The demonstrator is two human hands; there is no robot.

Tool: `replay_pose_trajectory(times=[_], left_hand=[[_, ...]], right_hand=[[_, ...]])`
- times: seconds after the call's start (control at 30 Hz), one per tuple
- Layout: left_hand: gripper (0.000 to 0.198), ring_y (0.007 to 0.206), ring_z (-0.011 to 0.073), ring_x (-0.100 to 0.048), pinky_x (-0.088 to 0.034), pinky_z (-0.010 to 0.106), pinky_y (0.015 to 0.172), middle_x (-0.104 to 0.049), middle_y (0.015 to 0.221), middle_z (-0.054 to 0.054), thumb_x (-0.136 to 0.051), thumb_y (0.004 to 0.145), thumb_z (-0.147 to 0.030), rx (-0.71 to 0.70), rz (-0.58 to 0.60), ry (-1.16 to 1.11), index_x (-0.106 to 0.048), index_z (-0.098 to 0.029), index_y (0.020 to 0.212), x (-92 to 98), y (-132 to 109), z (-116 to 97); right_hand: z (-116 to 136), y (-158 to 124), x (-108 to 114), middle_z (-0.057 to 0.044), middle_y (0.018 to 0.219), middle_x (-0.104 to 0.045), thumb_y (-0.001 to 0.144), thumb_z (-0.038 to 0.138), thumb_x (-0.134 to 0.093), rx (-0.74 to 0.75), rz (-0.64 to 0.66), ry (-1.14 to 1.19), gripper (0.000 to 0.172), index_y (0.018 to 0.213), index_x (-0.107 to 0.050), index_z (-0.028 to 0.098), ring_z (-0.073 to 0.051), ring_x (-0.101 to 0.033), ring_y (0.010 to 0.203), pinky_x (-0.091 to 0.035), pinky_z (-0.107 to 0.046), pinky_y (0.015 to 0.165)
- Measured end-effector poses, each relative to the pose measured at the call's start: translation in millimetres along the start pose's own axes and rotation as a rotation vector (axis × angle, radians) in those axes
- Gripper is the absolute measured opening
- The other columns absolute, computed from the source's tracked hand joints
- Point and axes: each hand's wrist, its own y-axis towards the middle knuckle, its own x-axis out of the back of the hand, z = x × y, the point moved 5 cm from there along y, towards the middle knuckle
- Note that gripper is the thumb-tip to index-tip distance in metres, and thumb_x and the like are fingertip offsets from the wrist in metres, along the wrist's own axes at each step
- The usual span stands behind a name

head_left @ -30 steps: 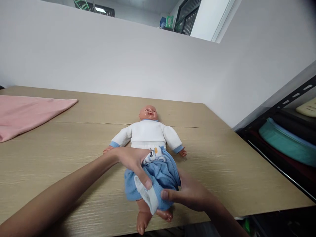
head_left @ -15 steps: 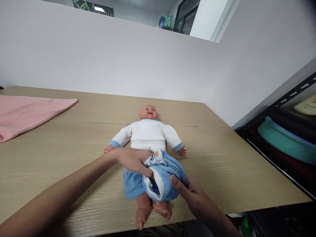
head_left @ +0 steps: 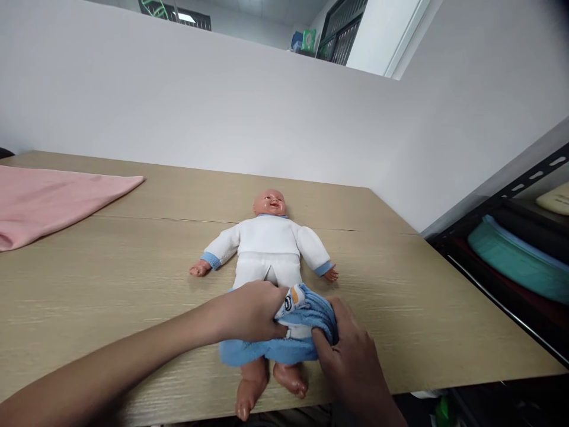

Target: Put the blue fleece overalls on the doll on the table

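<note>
A baby doll (head_left: pixel 269 237) lies on its back, head away from me, in a white top with blue cuffs. Blue fleece pants (head_left: pixel 249 354) with a white lining and a small printed patch are bunched over its lower legs. Both bare feet stick out below the fabric, toward me. My left hand (head_left: pixel 255 311) is closed on the edge of the pants beside the patch, its fingertips hidden in the folds. My right hand (head_left: pixel 351 350) grips the gathered right side, with the thumb in front and the fingers behind.
The doll lies on a wooden table (head_left: pixel 146 279) against a white wall (head_left: pixel 222 107). A pink cloth (head_left: pixel 57 201) is spread at the left. A black shelf rack at the right holds a teal basin (head_left: pixel 515 252).
The bunched pants leg has tipped, so its round opening no longer faces me. My left hand has moved toward me and slightly right. More of the doll's white lower body shows.
</note>
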Motion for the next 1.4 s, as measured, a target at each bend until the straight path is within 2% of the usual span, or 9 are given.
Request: replay_pose_trajectory(times=[0.17,0.3,0.37,0.47,0.67,0.83,1.03,1.23,1.4], left_hand=[[0.031,0.117,0.0391,-0.073,-0.057,0.047,0.100,-0.078,0.122,0.016,-0.079,0.086,-0.027,0.001,0.014,0.089,-0.069,-0.017,0.113,-7.7,1.7,0.2],[0.035,0.120,0.0395,-0.069,-0.056,0.049,0.102,-0.072,0.127,0.019,-0.077,0.086,-0.026,0.036,0.023,0.121,-0.064,-0.014,0.116,-11.7,2.6,-0.4],[0.033,0.118,0.0381,-0.069,-0.056,0.048,0.099,-0.072,0.126,0.018,-0.075,0.087,-0.023,0.038,0.026,0.131,-0.062,-0.014,0.116,-13.2,3.0,-1.3],[0.036,0.117,0.0364,-0.069,-0.056,0.046,0.097,-0.071,0.125,0.017,-0.075,0.087,-0.020,0.043,0.037,0.111,-0.057,-0.015,0.117,-16.7,3.8,-1.1],[0.056,0.105,0.0340,-0.072,-0.054,0.040,0.084,-0.074,0.115,0.012,-0.084,0.083,-0.033,0.009,0.021,-0.072,-0.051,-0.019,0.125,-24.7,4.2,2.7],[0.059,0.101,0.0316,-0.072,-0.053,0.039,0.084,-0.074,0.113,0.009,-0.085,0.079,-0.033,0.005,0.016,-0.214,-0.053,-0.020,0.127,-20.8,4.7,6.4],[0.056,0.105,0.0252,-0.068,-0.053,0.034,0.086,-0.072,0.120,0.005,-0.079,0.074,-0.019,0.013,-0.004,-0.558,-0.056,-0.021,0.126,-13.7,8.9,10.7],[0.057,0.096,0.0218,-0.064,-0.052,0.033,0.080,-0.069,0.111,0.005,-0.073,0.071,-0.020,0.021,0.023,-0.806,-0.055,-0.018,0.125,-19.0,15.7,12.6],[0.046,0.093,0.0205,-0.060,-0.049,0.030,0.078,-0.065,0.102,0.001,-0.077,0.072,-0.023,-0.004,-0.025,-0.688,-0.057,-0.020,0.113,-11.8,15.7,12.5]], right_hand=[[-5.1,-16.7,-8.2,-0.012,0.096,-0.080,0.086,0.042,-0.055,-0.076,0.216,0.011,0.037,0.112,-0.074,0.023,-0.036,-0.074,0.091,-0.051,-0.042,0.079],[-9.4,-33.2,-21.7,-0.009,0.090,-0.081,0.088,0.038,-0.060,-0.036,0.340,0.123,0.026,0.102,-0.076,0.024,-0.031,-0.074,0.084,-0.055,-0.038,0.077],[-20.6,-40.4,-27.2,-0.012,0.102,-0.082,0.087,0.035,-0.066,-0.035,0.265,0.092,0.027,0.108,-0.077,0.022,-0.034,-0.075,0.097,-0.057,-0.040,0.087],[-38.9,-52.0,-37.4,-0.016,0.131,-0.076,0.085,0.032,-0.072,-0.039,0.143,0.105,0.049,0.132,-0.071,0.021,-0.038,-0.070,0.125,-0.056,-0.044,0.106],[-40.8,-72.6,-53.4,-0.010,0.146,-0.063,0.088,0.018,-0.061,0.034,-0.064,0.383,0.057,0.144,-0.060,0.025,-0.028,-0.064,0.137,-0.055,-0.033,0.113],[-40.3,-75.9,-65.2,-0.007,0.145,-0.066,0.085,0.017,-0.060,-0.017,-0.086,0.525,0.062,0.146,-0.057,0.029,-0.028,-0.067,0.134,-0.057,-0.035,0.113],[-47.5,-67.4,-66.9,-0.009,0.138,-0.062,0.083,0.020,-0.068,-0.061,-0.185,0.582,0.044,0.126,-0.065,0.027,-0.029,-0.062,0.133,-0.053,-0.037,0.112],[-54.8,-62.4,-64.9,-0.014,0.145,-0.055,0.091,0.044,-0.077,-0.033,-0.273,0.745,0.044,0.128,-0.060,0.027,-0.033,-0.061,0.133,-0.052,-0.044,0.110],[-53.5,-51.9,-51.0,-0.014,0.146,-0.056,0.090,0.051,-0.080,-0.022,-0.288,0.701,0.053,0.134,-0.060,0.028,-0.034,-0.061,0.133,-0.055,-0.045,0.107]])
